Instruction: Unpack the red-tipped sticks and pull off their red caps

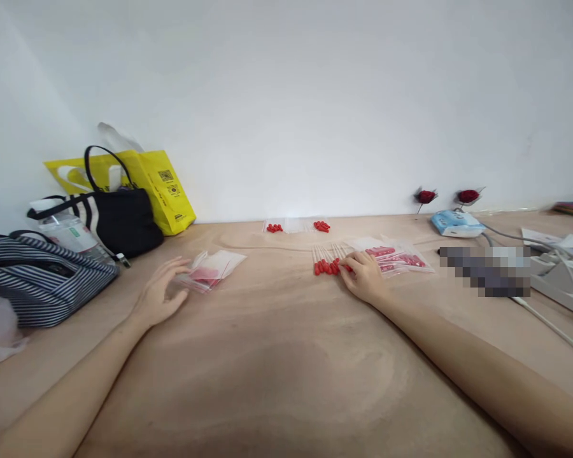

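Note:
My left hand (pixel 165 291) rests on the left of the table with its fingers spread. Its fingertips touch the edge of a loose pile of clear plastic bags (pixel 224 261) with a reddish patch. Right of the middle lies a row of thin white sticks with red oval tips (pixel 325 267), tips toward me. At the right end of that row, my right hand (pixel 363 273) has its fingers curled down around a red-tipped stick, partly hiding it. Just beyond it are filled clear bags (pixel 401 257) with red pieces inside.
Small bags with red pieces (pixel 321 226) lie by the wall. Left stand a yellow bag (pixel 172 197), a black handbag (pixel 131 219) and a striped bag (pixel 62 292). Right are a blue-white pack (pixel 456 224), two dark red flowers (pixel 468 196), a blurred dark object (pixel 487 270) and cables (pixel 554 327).

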### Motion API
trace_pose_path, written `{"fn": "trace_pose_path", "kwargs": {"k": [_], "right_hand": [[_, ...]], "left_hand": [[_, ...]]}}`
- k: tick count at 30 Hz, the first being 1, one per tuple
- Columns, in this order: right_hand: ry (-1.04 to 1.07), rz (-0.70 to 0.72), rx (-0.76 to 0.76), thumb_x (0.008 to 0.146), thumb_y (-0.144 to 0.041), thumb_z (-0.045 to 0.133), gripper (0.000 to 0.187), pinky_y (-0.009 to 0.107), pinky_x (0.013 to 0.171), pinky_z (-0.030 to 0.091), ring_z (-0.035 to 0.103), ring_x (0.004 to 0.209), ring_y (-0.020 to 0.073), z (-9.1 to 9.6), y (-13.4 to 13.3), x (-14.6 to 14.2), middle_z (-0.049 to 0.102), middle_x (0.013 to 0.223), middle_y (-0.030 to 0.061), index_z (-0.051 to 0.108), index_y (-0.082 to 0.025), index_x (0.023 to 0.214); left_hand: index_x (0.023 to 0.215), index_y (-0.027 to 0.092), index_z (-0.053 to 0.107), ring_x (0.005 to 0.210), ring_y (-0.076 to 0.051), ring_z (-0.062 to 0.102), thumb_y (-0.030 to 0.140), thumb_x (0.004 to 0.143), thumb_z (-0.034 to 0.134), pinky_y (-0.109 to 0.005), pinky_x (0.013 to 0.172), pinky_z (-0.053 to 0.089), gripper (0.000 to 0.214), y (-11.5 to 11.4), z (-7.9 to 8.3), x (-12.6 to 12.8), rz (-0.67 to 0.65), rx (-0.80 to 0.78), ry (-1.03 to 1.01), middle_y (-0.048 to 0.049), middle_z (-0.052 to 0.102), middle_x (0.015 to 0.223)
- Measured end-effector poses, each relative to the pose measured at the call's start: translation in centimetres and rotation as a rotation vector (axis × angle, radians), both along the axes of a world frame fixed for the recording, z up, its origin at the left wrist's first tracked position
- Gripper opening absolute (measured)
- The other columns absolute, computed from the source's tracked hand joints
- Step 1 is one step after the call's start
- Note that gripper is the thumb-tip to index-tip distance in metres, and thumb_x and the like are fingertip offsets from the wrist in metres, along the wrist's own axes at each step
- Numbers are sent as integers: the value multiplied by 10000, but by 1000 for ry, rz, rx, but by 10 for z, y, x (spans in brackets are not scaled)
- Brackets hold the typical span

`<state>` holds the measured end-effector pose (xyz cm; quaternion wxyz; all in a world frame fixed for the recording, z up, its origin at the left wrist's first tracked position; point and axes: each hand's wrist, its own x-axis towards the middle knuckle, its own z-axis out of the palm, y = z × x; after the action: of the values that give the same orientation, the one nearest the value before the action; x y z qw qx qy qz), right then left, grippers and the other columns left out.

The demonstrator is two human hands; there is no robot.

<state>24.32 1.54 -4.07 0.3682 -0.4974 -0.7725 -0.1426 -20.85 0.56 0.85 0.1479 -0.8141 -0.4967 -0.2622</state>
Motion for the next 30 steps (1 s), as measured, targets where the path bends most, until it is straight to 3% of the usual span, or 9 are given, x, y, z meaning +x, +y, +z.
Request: {"fn": "trace_pose_path", "kwargs": {"k": [3, 9, 14, 16, 19, 22, 30], "right_hand": [[-14, 27, -6, 778, -210, 458, 139, 313, 705, 315, 499, 803, 176, 3, -4, -1, 592, 833, 44, 596, -200, 792], [-16, 40, -14, 779, -207, 458, 141, 316, 716, 306, 501, 792, 173, 6, -7, -3, 591, 824, 42, 599, -200, 776], [-15, 55, -19, 783, -211, 457, 145, 310, 705, 305, 503, 784, 168, 6, -7, -4, 591, 822, 39, 601, -201, 781], [-14, 65, -16, 781, -207, 459, 143, 308, 701, 301, 507, 788, 165, 5, -6, -3, 589, 821, 37, 601, -201, 783], [-18, 76, -13, 782, -206, 458, 144, 308, 700, 295, 508, 781, 160, 5, -6, -2, 588, 821, 35, 602, -201, 783], [-23, 88, 2, 789, -209, 454, 151, 304, 700, 292, 505, 775, 157, 5, -7, -3, 590, 817, 37, 604, -196, 778], [-80, 203, 47, 772, -188, 483, 135, 303, 680, 275, 495, 750, 151, 8, -15, -13, 602, 762, 30, 614, -192, 802]], "left_hand": [[939, 260, 553, 1134, -200, 435, 271, 712, 503, -402, 963, 334, 233, -4, 1, 11, -72, 41, 120, -5, 558, 1137], [805, 274, 619, 994, -189, 521, 323, 790, 461, -367, 866, 416, 166, 1, 4, 14, -39, 109, 137, 17, 636, 952], [777, 207, 578, 778, -144, 555, 317, 814, 448, -283, 753, 453, 174, 1, 22, 32, 68, 235, -51, -7, 611, 781], [783, 201, 572, 736, -138, 561, 303, 820, 440, -254, 701, 454, 171, -2, 28, 46, 61, 233, -86, -7, 608, 764], [813, 198, 587, 734, -143, 581, 287, 829, 424, -245, 673, 450, 187, -10, 27, 74, -73, 124, -32, -21, 634, 794], [867, 198, 606, 774, -151, 597, 274, 839, 417, -255, 697, 450, 205, -15, 16, 105, -207, 24, 29, -33, 654, 838], [811, 191, 638, 731, -165, 605, 263, 830, 456, -300, 690, 447, 197, -4, -12, 193, -331, 10, 28, -27, 680, 794]]}}
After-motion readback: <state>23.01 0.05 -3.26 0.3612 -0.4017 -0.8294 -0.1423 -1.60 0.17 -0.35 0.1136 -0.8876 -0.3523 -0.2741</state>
